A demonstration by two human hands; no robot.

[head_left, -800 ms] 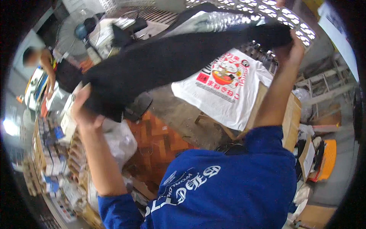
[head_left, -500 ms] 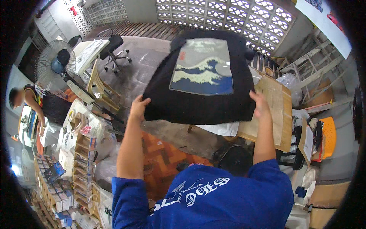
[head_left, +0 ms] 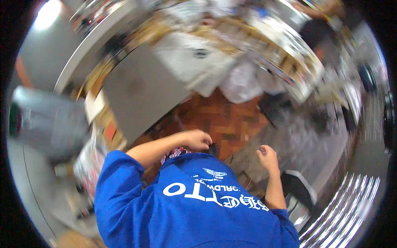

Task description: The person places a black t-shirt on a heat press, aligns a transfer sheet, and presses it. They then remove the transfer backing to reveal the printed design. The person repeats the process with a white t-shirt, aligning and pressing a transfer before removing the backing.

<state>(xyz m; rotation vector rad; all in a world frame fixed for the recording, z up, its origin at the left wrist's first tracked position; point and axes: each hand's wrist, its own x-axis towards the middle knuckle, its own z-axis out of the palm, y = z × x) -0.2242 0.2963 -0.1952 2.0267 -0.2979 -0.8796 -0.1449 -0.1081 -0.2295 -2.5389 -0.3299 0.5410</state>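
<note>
My left hand (head_left: pixel 198 140) hangs loosely curved in front of my blue printed shirt (head_left: pixel 190 198), above the wooden parquet floor (head_left: pixel 223 115); nothing shows in its fingers. My right hand (head_left: pixel 268 155) is a little farther right and also empty, thumb and fingers loosely apart. A patterned garment (head_left: pixel 173 152) shows at my waist beside the left hand. The dark T-shirt from the earlier views is not seen.
A gray board or tabletop (head_left: pixel 136 87) lies ahead to the left, beside a white sheet (head_left: pixel 186 58). Boxes with compartments (head_left: pixel 281 62) and plastic bags (head_left: pixel 240 80) sit farther ahead. A person (head_left: pixel 318 25) is at the upper right. The surroundings are blurred by motion.
My view has swung round toward the cluttered shelves. Both hands have let go of the dark T-shirt and dropped closer to my body; the co-worker now appears at the upper right.
</note>
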